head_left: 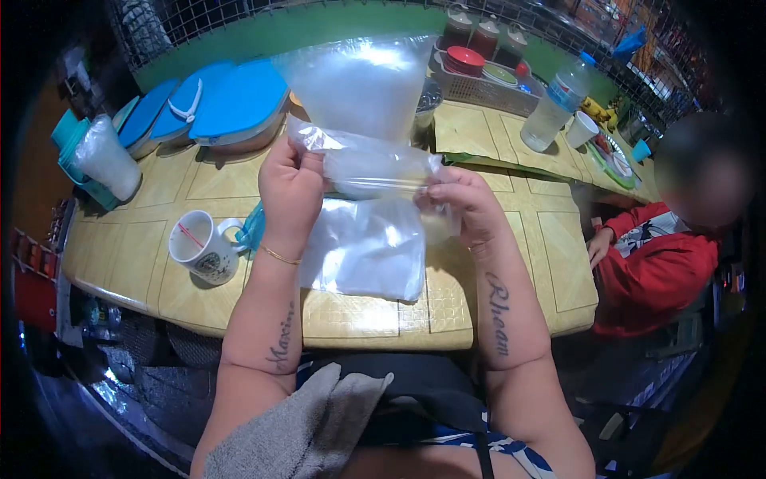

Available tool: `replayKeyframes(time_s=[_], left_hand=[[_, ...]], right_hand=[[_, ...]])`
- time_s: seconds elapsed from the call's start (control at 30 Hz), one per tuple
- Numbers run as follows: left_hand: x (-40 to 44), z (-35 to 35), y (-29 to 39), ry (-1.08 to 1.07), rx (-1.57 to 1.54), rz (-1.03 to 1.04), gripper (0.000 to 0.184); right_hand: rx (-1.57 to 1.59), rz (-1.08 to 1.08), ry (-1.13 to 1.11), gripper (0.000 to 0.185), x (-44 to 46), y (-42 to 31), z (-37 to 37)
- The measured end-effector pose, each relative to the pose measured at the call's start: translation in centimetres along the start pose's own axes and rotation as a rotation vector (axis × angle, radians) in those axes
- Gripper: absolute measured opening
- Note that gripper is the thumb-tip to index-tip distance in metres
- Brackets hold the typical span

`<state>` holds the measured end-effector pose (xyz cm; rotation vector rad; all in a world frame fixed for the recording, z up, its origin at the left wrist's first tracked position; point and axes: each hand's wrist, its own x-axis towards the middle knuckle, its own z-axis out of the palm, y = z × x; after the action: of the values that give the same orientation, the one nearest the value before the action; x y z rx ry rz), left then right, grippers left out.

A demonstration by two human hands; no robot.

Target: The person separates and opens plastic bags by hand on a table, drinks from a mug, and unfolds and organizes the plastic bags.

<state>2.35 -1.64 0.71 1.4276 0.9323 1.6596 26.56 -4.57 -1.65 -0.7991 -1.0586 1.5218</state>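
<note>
Plastic bag: judged light, soft and slippery, likely to crease or stretch, so best gripped at its opposite ends. It spans the gap between the left hand and the right hand, each pinched on one end. Flat clear plastic lies below, on the table.

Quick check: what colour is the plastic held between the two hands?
The held plastic is clear and colourless, with whitish glare; it shows in the head view.
</note>
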Motion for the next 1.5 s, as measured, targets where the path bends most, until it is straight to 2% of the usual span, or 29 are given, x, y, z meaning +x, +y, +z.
replayKeyframes(time_s=[0.03,0.13,0.23,0.33,0.4,0.43,0.53,0.6,0.73,0.83,0.93,1.1,1.23,1.33,1.37,1.47,1.5], left_hand=[[0.1,0.0,0.0,0.007,-0.009,0.002,0.010],[0.4,-0.2,-0.2,0.041,-0.033,-0.022,0.011],[0.7,-0.4,-0.2,0.093,-0.043,-0.090,0.014],[1.0,-0.3,-0.1,0.152,-0.041,-0.132,0.015],[1.2,-0.1,-0.2,0.214,-0.025,-0.157,0.014],[1.2,-0.1,-0.2,0.214,-0.046,-0.164,0.015],[1.2,-0.2,0.1,0.221,-0.066,-0.182,0.015],[1.3,-0.3,-0.1,0.228,-0.036,-0.197,0.014],[1.4,-1.5,-2.1,0.067,-0.259,-0.100,0.019],[0.8,-2.3,-2.9,-0.070,-0.496,-0.163,0.021],[-1.0,-2.3,-1.5,-0.098,-0.707,-0.218,0.024],[-3.6,-2.0,0.0,-0.013,-0.908,-0.252,0.028],[-4.4,-1.8,0.6,0.037,-0.936,-0.242,0.030],[-4.7,-2.2,0.6,-0.017,-0.782,-0.198,0.030],[-4.7,-2.3,0.5,-0.038,-0.709,-0.171,0.030],[-4.6,-2.4,0.4,-0.111,-0.394,-0.048,0.029],[-4.5,-2.3,0.3,-0.132,-0.263,0.009,0.029]], right_hand=[[0.116,0.003,-0.014,0.018,-0.1,-0.2,-0.1],[0.171,0.014,0.015,0.021,-0.2,-0.5,-0.4],[0.217,-0.010,0.178,0.026,-0.1,-0.6,-0.4],[0.155,-0.086,0.215,0.024,0.1,-0.6,0.9],[0.046,0.006,0.227,0.021,-1.0,-1.4,1.9],[-0.008,0.052,0.233,0.019,-1.3,-1.6,2.2],[-0.070,-0.018,0.137,0.017,-0.7,-0.8,0.6],[-0.034,-0.009,0.162,0.016,-0.9,-1.1,0.4],[0.042,-0.034,0.114,0.016,-1.2,-1.5,0.2],[0.032,-0.184,0.012,0.026,-0.9,-0.5,0.9],[-0.091,-0.190,-0.053,0.041,-1.3,0.2,2.1],[-0.172,0.158,-0.292,0.071,-1.4,1.7,3.3],[-0.217,0.188,-0.538,0.050,-2.6,2.8,5.0],[-0.338,0.361,-0.550,0.044,-3.1,3.5,6.9],[-0.374,0.401,-0.480,0.040,-3.3,3.9,7.8],[-0.122,0.463,-0.356,0.039,-3.6,5.0,9.5],[0.116,0.474,-0.274,0.028,-3.7,5.2,9.8]])
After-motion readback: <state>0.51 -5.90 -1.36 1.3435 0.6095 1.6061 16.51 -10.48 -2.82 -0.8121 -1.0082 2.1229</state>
